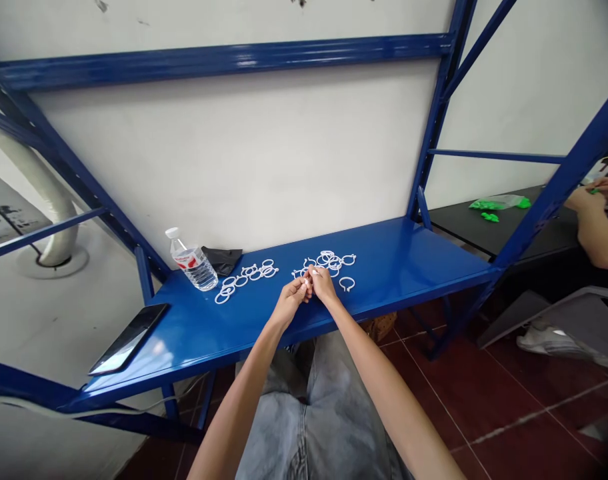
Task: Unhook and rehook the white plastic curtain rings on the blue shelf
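Note:
My left hand (290, 298) and my right hand (323, 283) meet above the front of the blue shelf, fingers pinched together. Between the fingertips shows a bit of white, apparently part of a white plastic ring; most of it is hidden. Just behind my hands lies a loose heap of white plastic rings (333, 262) with small tabs. One single ring (347, 285) rests apart, to the right of my right hand. To the left, a row of more white rings (241, 281) stretches toward the bottle.
A water bottle (193, 260) leans at the left, beside a black pouch (223, 259). A dark tablet (130, 339) lies at the left end of the blue shelf (384, 267). Blue frame posts flank it. At right, another person's hands work near green pieces (490, 217) on a black table.

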A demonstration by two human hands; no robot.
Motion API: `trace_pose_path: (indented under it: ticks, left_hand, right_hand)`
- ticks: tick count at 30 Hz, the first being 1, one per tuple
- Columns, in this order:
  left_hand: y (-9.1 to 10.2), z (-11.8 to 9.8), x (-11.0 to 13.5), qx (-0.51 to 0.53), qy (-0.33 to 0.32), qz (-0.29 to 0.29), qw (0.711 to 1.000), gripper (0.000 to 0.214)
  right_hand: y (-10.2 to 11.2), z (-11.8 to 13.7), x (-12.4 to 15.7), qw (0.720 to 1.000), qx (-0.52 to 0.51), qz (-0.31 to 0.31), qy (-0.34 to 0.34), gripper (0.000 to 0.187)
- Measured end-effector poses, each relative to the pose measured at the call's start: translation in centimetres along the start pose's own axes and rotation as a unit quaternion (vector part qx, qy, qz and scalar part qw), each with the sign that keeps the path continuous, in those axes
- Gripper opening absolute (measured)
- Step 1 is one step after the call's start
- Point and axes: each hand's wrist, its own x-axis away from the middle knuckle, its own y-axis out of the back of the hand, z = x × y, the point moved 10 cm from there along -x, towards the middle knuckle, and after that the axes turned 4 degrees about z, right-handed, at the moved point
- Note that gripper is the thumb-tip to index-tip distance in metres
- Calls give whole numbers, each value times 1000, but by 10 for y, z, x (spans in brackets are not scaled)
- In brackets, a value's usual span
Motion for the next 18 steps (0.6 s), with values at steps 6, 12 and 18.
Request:
trace_pose_path:
  ticks: [6, 12, 18]
  left_hand:
    - [75, -1, 2, -110, 25, -150, 982, 49]
    - [136, -37, 38, -463, 51, -225, 856, 31]
    - [214, -55, 92, -695, 171, -268, 644, 45]
  right_hand:
    - [-23, 6, 6, 996, 29, 78, 39, 21]
    - [2, -8, 5, 998, -18, -50, -31, 32]
    - [22, -1, 10, 988, 59, -146, 10, 82]
